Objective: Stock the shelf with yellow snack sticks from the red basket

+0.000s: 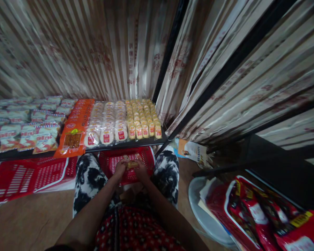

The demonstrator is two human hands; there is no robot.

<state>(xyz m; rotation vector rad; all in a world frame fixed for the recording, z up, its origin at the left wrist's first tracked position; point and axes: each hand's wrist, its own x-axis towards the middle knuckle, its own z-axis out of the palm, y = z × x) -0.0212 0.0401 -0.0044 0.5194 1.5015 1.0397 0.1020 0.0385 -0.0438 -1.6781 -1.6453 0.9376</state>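
My left hand point(121, 167) and my right hand point(141, 168) are close together over a red plastic basket point(107, 160) between my knees. Both have their fingers closed on a small yellowish snack packet point(132, 164), one at each end. Its print is too small to read. Just beyond them, on a dark shelf point(107, 147), stand rows of yellow wrapped snacks point(145, 130) with red labels. Left of those come round white crackers in clear wrap point(106, 136), then an orange bag of brown sticks point(72, 136).
White snack bags point(45, 138) fill the shelf's left end. Another red basket point(49, 172) is beneath it. At right, a red basket point(227, 198) of red packets point(258, 211) sits by a pale round stool or tub point(196, 198). Dark poles point(199, 108) cross before the curtain point(99, 48).
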